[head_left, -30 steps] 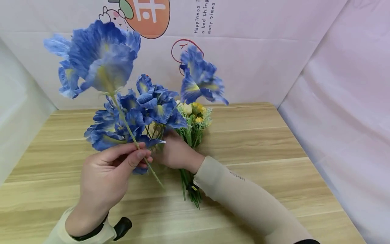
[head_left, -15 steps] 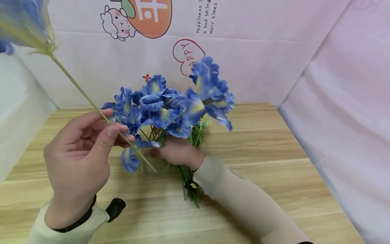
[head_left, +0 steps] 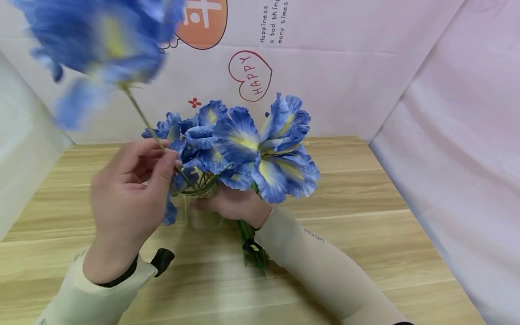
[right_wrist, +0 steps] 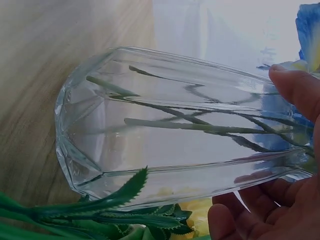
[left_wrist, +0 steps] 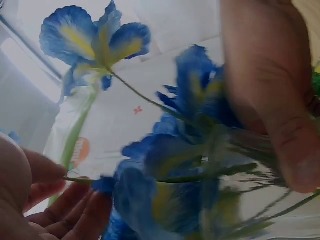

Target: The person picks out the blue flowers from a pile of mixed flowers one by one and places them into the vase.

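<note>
My left hand (head_left: 130, 194) pinches the stem of a blue iris (head_left: 101, 40), its large bloom raised at the upper left and blurred. In the right wrist view, the clear glass vase (right_wrist: 200, 150) shows several crossed stems inside. My right hand (head_left: 237, 203) grips this vase near its mouth, with the thumb (right_wrist: 295, 82) on one side and fingers on the other. Blue irises (head_left: 215, 158) spread out of the mouth, one large bloom (head_left: 272, 174) leaning right over the right wrist. The held stem's lower end lies beside the vase mouth; whether it is inside, I cannot tell.
A bundle of green stems (head_left: 252, 257) with a black tie lies on the wooden table (head_left: 325, 216) right of the vase. Its yellow flowers (right_wrist: 195, 212) show in the right wrist view. A white printed cloth (head_left: 325, 90) hangs behind the table.
My left hand went left with its iris, then came back right and slightly up. The right-hand bloom above the vase has sunk lower and rightward. My right hand stays at the vase.
</note>
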`<action>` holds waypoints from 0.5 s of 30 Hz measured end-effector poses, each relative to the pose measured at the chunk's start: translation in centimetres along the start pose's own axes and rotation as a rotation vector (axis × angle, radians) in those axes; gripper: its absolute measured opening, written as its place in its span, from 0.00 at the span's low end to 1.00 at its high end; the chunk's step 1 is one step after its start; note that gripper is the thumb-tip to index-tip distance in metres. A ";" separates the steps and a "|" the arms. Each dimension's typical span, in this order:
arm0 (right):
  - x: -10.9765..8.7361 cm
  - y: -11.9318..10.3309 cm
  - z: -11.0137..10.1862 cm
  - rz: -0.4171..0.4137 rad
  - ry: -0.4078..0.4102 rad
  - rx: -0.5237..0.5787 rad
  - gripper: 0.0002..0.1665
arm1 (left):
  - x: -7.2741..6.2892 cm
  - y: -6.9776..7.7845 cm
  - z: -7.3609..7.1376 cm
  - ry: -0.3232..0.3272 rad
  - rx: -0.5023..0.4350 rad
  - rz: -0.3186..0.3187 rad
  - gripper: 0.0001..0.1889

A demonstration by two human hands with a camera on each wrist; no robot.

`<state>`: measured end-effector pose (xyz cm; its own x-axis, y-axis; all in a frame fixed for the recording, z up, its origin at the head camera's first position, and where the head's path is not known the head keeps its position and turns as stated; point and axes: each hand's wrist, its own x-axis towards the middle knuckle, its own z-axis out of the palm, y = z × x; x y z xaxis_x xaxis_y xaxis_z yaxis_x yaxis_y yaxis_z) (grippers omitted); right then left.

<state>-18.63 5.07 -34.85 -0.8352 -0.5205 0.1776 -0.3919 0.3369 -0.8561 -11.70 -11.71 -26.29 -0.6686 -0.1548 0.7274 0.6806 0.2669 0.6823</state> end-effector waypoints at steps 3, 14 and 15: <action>0.0 -0.2 -0.1 0.025 -0.035 -0.005 0.56 | -0.4 0.0 -0.1 -0.082 0.143 -0.049 0.10; -0.2 -0.1 -0.2 0.127 -0.064 0.041 0.57 | -0.4 0.1 0.2 -0.011 0.323 0.087 0.15; -0.2 -0.2 -0.2 0.084 -0.042 0.057 0.57 | -0.5 0.0 0.3 -0.044 0.327 0.087 0.14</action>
<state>-18.44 5.31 -34.66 -0.8469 -0.5250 0.0843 -0.2976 0.3367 -0.8934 -11.45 -11.38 -26.65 -0.6290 -0.0788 0.7734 0.6085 0.5692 0.5529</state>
